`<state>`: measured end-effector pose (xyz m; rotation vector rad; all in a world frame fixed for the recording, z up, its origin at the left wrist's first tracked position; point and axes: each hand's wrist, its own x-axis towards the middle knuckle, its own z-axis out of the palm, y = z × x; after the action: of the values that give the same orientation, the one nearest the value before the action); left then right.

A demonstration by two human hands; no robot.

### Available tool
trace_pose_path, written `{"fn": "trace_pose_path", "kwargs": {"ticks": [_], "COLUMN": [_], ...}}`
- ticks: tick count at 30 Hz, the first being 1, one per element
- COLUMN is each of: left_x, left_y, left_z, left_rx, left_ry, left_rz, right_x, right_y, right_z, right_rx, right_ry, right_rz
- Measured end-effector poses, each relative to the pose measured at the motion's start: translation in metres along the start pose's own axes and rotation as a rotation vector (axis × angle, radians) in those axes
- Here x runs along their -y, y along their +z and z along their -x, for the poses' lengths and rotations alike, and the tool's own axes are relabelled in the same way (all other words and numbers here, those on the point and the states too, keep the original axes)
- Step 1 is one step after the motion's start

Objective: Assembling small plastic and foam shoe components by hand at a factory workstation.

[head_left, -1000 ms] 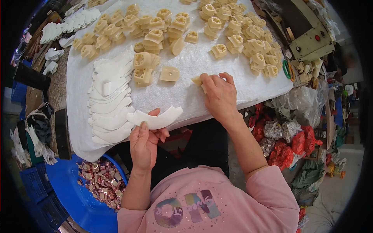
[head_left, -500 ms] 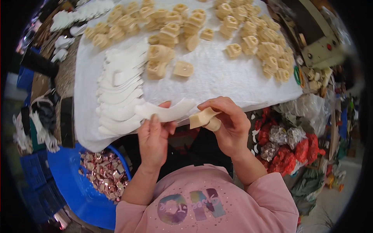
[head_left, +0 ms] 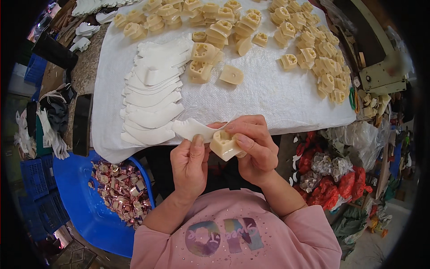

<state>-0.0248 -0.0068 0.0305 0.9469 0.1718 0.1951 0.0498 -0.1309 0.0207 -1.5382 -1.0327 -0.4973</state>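
My left hand (head_left: 189, 167) pinches a curved white strip (head_left: 193, 128), thin like leather or sheet material, between thumb and fingers. My right hand (head_left: 256, 150) grips a beige plastic shoe heel (head_left: 223, 147), its hollowed, holed face turned up. The strip runs behind the heel, and its far end reaches the right fingers; whether it is stuck to the heel is hidden. Beyond my left hand, overlapping white strips (head_left: 152, 107) lie in a column. Several more beige heels stand near them, including a single heel (head_left: 231, 75) lying flat.
A white cloth (head_left: 268, 92) covers the table, with many beige heels (head_left: 329, 58) massed at the far right. Below left sits a blue tub (head_left: 89, 210) holding shiny pinkish pieces (head_left: 123, 190). Red and clear plastic bags (head_left: 324, 190) lie at the right. A black cylinder (head_left: 56, 51) stands far left.
Both hands have come together, bringing strip and heel against each other. The heel has turned so its hollow face shows. The view has shifted slightly.
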Motion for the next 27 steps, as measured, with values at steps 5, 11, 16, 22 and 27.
{"fn": "trace_pose_path", "kwargs": {"ticks": [5,11,16,22,27], "left_x": [0.000,-0.001,0.002,-0.005,-0.019], "left_y": [0.003,0.007,0.000,-0.012,-0.008], "left_z": [0.001,0.002,0.002,0.001,-0.002], "left_rx": [-0.012,-0.028,-0.012,0.010,-0.123], "left_ry": [0.009,-0.006,0.039,0.062,0.266], "left_rz": [-0.021,-0.097,-0.279,-0.428,-0.733], "right_x": [-0.002,-0.002,-0.006,-0.014,0.009], "right_y": [0.000,-0.001,0.003,0.000,-0.009], "right_z": [0.000,0.004,0.002,0.001,-0.016], "right_rx": [0.005,0.053,0.038,0.064,0.165], "right_ry": [0.007,-0.028,-0.099,-0.066,-0.027], "right_rz": [0.003,0.220,0.309,0.258,0.411]}}
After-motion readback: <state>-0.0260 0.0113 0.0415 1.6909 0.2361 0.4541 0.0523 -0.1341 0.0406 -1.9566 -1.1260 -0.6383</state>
